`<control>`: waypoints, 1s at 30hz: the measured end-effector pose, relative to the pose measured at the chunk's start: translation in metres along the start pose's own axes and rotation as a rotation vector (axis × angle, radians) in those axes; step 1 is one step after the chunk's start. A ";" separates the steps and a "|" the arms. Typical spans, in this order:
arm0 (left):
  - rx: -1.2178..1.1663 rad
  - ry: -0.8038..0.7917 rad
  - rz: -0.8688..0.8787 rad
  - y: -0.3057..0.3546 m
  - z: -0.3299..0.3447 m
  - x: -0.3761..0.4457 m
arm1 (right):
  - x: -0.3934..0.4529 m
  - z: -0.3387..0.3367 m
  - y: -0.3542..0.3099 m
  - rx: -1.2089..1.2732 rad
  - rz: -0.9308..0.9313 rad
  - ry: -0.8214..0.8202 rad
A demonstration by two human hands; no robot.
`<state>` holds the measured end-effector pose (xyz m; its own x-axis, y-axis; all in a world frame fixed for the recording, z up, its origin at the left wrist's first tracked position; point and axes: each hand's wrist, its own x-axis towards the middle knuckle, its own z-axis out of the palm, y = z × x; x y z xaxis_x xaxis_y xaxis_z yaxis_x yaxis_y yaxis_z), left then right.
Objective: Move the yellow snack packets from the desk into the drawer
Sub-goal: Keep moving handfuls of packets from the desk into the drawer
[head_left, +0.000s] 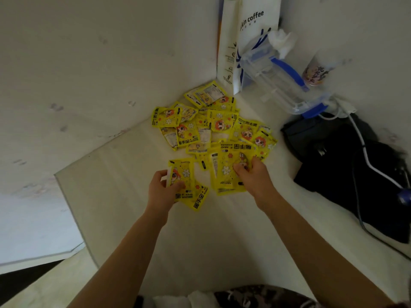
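Note:
Several yellow packets (pixel 213 125) with a cartoon figure lie in a loose heap on the white desk (pixel 124 196), toward its far corner. My left hand (pixel 161 192) grips one yellow packet (pixel 181 174) at the heap's near edge, thumb on its face; another packet (pixel 199 200) lies partly under it. My right hand (pixel 253 176) pinches a small stack of yellow packets (pixel 224 174) just to the right. No drawer is in view.
A white coffee paper bag (pixel 249 30) stands in the far corner. A clear plastic box with blue clips (pixel 278 78) and a cup (pixel 315 72) sit beside it. A black bag (pixel 347 165) with a white cable (pixel 364 152) fills the right side. The desk's left edge (pixel 66 196) drops off.

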<state>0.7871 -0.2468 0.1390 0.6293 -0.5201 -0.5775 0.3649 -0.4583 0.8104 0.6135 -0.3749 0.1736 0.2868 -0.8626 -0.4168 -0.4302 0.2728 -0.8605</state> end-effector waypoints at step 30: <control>0.409 -0.617 0.101 -0.113 -0.119 -0.131 | -0.305 0.111 0.149 0.189 0.348 0.479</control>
<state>0.7447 -0.0406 0.1347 0.1031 -0.8287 -0.5501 -0.0348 -0.5557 0.8306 0.5564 -0.0236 0.1401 -0.2779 -0.7927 -0.5426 -0.2576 0.6057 -0.7529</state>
